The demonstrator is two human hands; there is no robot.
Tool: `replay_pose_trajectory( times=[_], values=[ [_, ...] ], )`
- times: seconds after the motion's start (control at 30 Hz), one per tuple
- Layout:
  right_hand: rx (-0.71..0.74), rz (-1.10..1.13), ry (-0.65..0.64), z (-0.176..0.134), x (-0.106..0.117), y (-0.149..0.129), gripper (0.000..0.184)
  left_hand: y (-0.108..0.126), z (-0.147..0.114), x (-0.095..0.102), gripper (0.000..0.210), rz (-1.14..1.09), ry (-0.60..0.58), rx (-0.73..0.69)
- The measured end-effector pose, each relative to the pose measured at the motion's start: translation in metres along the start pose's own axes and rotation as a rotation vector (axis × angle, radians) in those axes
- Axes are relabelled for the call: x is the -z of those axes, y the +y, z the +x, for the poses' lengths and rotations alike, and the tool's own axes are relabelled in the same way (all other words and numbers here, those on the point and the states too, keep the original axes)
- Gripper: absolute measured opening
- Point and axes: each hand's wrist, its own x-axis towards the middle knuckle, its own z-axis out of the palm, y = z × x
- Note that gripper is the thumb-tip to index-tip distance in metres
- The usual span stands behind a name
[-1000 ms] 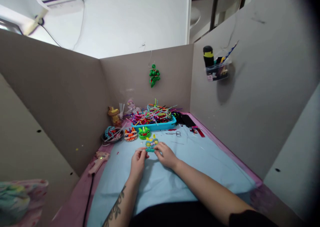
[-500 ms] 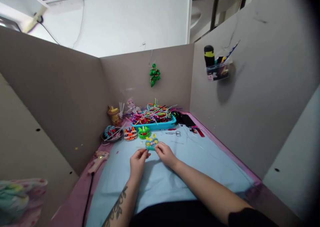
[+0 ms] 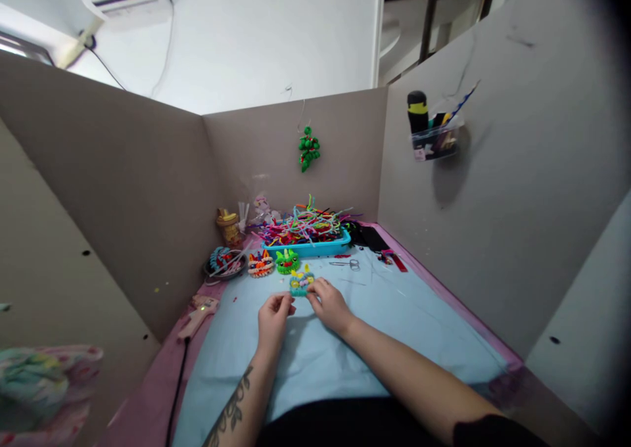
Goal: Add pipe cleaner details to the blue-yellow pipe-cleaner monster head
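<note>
A small light-blue pipe-cleaner animal head [image 3: 302, 281] with yellow horns and yellow-and-pink details is between my two hands, just above the blue cloth. My right hand [image 3: 329, 304] pinches its lower right side, fingers bent over the edge. My left hand [image 3: 275, 312] is closed in a pinch at its lower left, where a teal pipe-cleaner strip [image 3: 298, 294] runs along the bottom. The left fingertips partly hide the strip's end. Beyond lie two finished-looking heads, one orange and white [image 3: 260, 263], one green [image 3: 287, 261].
A blue tray [image 3: 315, 250] heaped with colourful pipe cleaners stands at the back. Scissors [image 3: 353, 264] lie right of centre. On the left are a bowl [image 3: 227, 273], a jar [image 3: 229, 227] and a pink glue gun [image 3: 200, 317] with a black cord. Grey panels surround the table.
The camera view has shifted slightly, so everything appears a little farther right. Both hands keep their pinches at the light-blue head; the left fingers sit slightly farther from it.
</note>
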Motion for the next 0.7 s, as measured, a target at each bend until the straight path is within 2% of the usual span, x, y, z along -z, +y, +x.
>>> replay_pose_trajectory(
  times=[0.3, 0.7],
  values=[
    [0.026, -0.195, 0.014, -0.0006, 0.0016, -0.0057, 0.011, 0.0050, -0.0038, -0.0027, 0.032, -0.046, 0.013, 0.016],
    [0.064, -0.232, 0.042, -0.0020, 0.0040, -0.0082, 0.009, 0.0082, -0.0021, -0.0036, 0.035, -0.099, -0.027, 0.076]
  ],
)
